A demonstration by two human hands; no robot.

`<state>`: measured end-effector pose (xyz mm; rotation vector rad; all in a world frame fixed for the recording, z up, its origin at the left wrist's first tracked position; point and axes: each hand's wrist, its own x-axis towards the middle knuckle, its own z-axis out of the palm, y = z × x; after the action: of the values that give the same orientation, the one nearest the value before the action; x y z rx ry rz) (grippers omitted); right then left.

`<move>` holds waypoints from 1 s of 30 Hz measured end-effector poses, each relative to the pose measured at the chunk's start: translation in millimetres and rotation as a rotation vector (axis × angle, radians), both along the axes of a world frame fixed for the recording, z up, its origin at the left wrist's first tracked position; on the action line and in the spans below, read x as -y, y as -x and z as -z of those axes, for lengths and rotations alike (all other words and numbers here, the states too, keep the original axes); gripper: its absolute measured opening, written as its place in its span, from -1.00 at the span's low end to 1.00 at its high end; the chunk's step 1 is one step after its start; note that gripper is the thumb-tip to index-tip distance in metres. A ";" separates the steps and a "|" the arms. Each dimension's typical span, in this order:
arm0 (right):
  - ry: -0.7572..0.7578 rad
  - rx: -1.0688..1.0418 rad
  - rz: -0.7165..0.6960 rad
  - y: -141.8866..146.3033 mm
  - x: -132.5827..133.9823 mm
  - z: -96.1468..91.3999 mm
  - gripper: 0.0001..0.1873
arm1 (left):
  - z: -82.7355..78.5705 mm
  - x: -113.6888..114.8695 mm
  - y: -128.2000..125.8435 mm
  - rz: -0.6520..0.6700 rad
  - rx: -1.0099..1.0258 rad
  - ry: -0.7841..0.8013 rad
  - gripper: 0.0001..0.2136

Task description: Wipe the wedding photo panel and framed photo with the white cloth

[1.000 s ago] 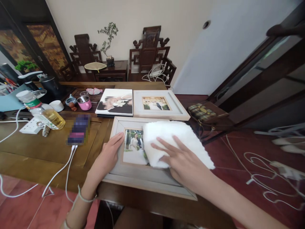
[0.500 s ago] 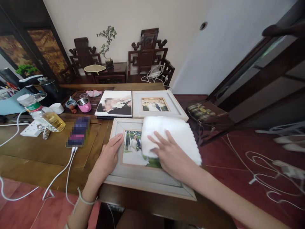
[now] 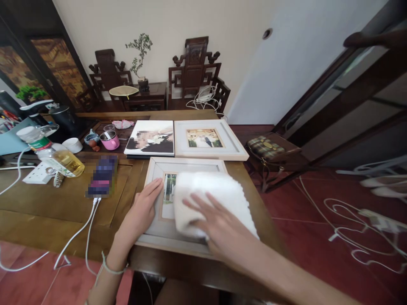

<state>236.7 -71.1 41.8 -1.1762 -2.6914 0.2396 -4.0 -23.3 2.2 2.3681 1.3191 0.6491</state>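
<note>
A light grey picture frame (image 3: 168, 165) with a pale wooden edge lies flat near the table's front. My left hand (image 3: 143, 212) rests on its left side, fingers stretched out and lying flat. Over the middle and right of the frame is a folded white cloth (image 3: 219, 184) with a scalloped edge. My right hand (image 3: 216, 220) presses on the cloth with spread fingers, its thumb low against the cloth's near side. Most of the framed photo (image 3: 168, 203) is hidden under the cloth; only its left strip shows.
Behind lie a second framed photo (image 3: 235, 146) and a photo album (image 3: 151, 140). Leftward are a charging phone (image 3: 101, 176), a pink cup (image 3: 110, 140), an oil-coloured bottle (image 3: 68, 161) and a power strip (image 3: 38, 173). A plaid bag (image 3: 265, 148) sits beyond the table's right edge.
My right hand and the white cloth have slid left and toward me across the frame, covering more of the photo. My left hand stays on the frame's left side.
</note>
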 end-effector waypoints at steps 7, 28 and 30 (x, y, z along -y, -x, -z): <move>-0.176 0.106 0.201 0.9 -91.0 6.5 -0.38 | -0.8 0.6 1.2 -0.022 -0.005 0.026 -0.35; -0.312 0.251 0.090 5.8 -94.2 -8.3 -0.49 | -2.1 -1.2 -0.7 0.006 -0.006 -0.002 -0.36; -0.298 0.287 0.056 1.2 -97.0 -7.7 -0.49 | -0.5 -1.5 -0.5 0.004 -0.002 -0.013 -0.38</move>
<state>235.5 25.9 49.5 -1.2704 -2.7926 -0.3533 -3.5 -21.8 2.7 2.3817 1.3142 0.6563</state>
